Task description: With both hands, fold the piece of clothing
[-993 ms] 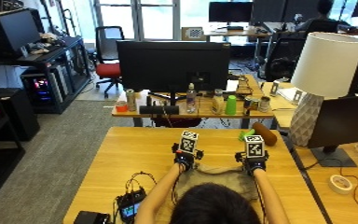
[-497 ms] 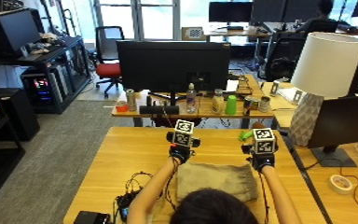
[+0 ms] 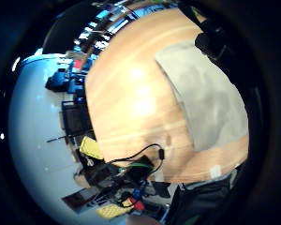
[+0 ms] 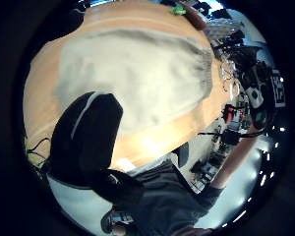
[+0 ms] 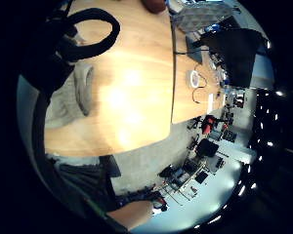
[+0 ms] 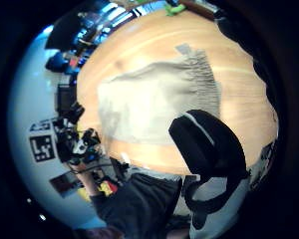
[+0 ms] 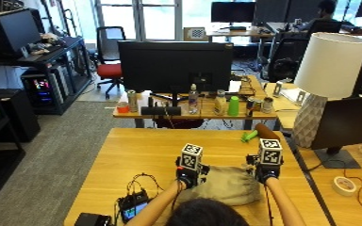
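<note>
Grey garment: lying bunched on the wooden table, near edge. Left hand and right hand above its far corners; finger state indiscernible.

Matt cloth garment; glossy wood table

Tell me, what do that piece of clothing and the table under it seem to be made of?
The piece of clothing looks like soft knit fabric, beige-grey and matte, probably cotton or fleece: one edge in the right thumb side palm view is gathered into ribbed folds. The table looks like light wood with a smooth, slightly glossy finish: grain lines and lamp glare show. It could be veneer.
</note>
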A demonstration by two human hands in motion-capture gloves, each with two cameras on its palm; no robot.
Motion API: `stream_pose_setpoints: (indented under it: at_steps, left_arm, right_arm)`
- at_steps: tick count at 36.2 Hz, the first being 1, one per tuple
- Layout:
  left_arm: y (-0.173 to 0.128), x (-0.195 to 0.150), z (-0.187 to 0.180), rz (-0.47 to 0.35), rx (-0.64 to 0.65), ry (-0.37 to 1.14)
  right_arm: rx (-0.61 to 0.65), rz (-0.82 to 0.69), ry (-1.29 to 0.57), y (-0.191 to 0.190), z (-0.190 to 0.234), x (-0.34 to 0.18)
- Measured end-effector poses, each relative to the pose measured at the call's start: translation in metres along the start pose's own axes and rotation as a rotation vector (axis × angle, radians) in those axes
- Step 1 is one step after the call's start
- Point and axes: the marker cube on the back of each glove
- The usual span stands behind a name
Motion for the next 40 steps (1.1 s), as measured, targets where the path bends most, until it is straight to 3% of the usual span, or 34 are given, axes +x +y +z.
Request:
stream_pose_setpoints:
  at_steps: [4,8,11,15,19,27,35,40]
  left_arm:
    - [0.030,0.011,0.013,-0.026,-0.101,0.047]
    - [0.030,0.007,0.047,-0.093,-0.269,0.073]
    - [0.021,0.002,0.064,-0.125,-0.270,0.093]
    - [0.014,0.001,0.069,-0.104,-0.191,0.086]
    - [0.023,0.002,0.070,-0.108,-0.281,0.046]
    - [0.025,0.002,0.071,-0.124,-0.325,0.040]
    - [0.025,0.001,0.072,-0.136,-0.317,0.053]
    - [0.024,0.002,0.071,-0.124,-0.311,0.058]
  right_arm:
    - [-0.032,0.029,0.021,-0.010,0.030,0.003]
    - [-0.128,0.111,0.006,-0.020,0.063,0.005]
    - [-0.197,0.187,0.022,0.002,0.068,0.001]
    - [-0.251,0.238,0.013,0.047,0.054,-0.013]
    - [-0.318,0.241,-0.083,0.052,0.065,-0.021]
    - [-0.154,0.323,-0.049,0.045,0.072,-0.029]
    - [-0.091,0.392,-0.023,0.043,0.072,-0.021]
    - [-0.019,0.299,-0.162,0.029,0.066,-0.024]
